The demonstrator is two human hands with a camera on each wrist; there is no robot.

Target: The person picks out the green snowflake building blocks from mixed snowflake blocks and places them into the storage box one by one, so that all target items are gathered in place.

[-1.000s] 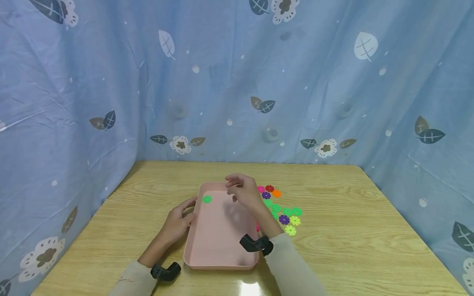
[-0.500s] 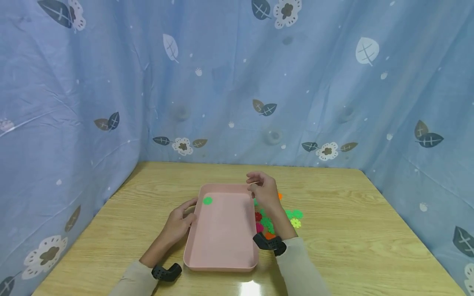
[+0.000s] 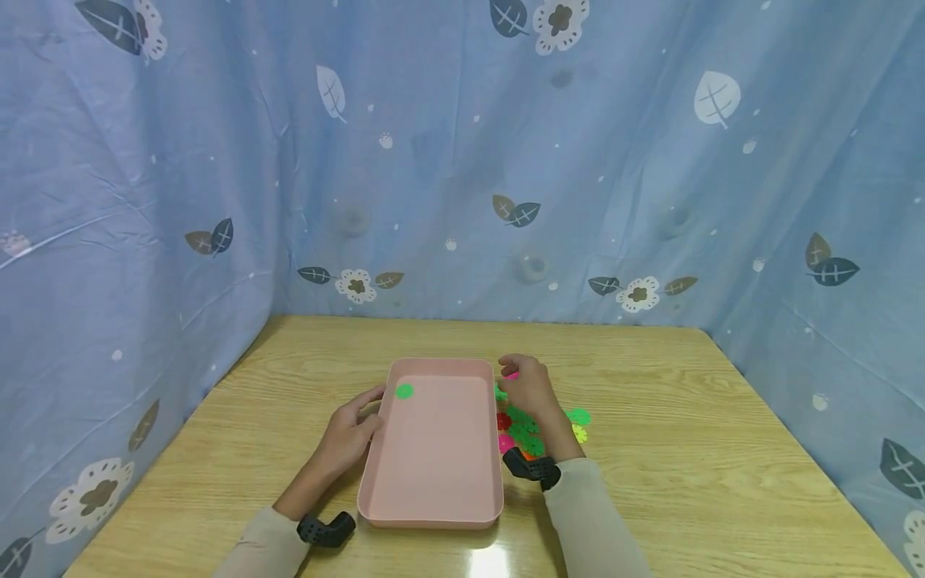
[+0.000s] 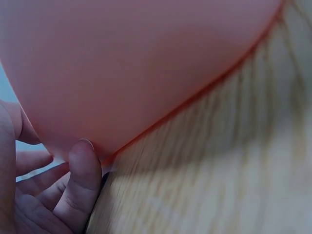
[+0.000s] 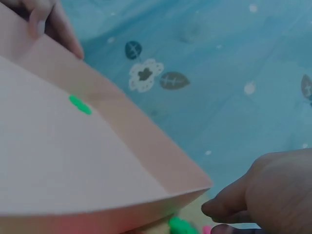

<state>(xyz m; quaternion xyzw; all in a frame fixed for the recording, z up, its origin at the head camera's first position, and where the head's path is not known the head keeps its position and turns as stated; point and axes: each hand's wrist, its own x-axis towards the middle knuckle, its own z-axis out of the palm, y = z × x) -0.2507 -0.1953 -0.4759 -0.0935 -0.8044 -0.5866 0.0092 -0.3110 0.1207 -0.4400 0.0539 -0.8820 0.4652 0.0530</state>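
Observation:
A pink tray (image 3: pixel 433 457) lies in the middle of the wooden table (image 3: pixel 686 449), with one green disc (image 3: pixel 405 391) in its far left corner. My left hand (image 3: pixel 350 429) rests against the tray's left wall. In the left wrist view its thumb (image 4: pixel 83 170) presses on the outside of the tray (image 4: pixel 146 63). My right hand (image 3: pixel 527 387) is lowered onto a pile of coloured flower discs (image 3: pixel 531 433) just right of the tray. Its curled fingertips (image 5: pixel 222 209) are at a pink disc (image 3: pixel 511 375). Whether they grip it is not visible.
Blue leaf-patterned cloth (image 3: pixel 462 160) closes off the table at the back and on both sides. Black bands sit on both wrists (image 3: pixel 325 530). More discs, green (image 3: pixel 578 416) and yellow (image 3: pixel 580 434), lie right of my right hand.
My right hand has moved from above the tray rightward and down onto the disc pile. The left hand, tray and green disc have stayed put.

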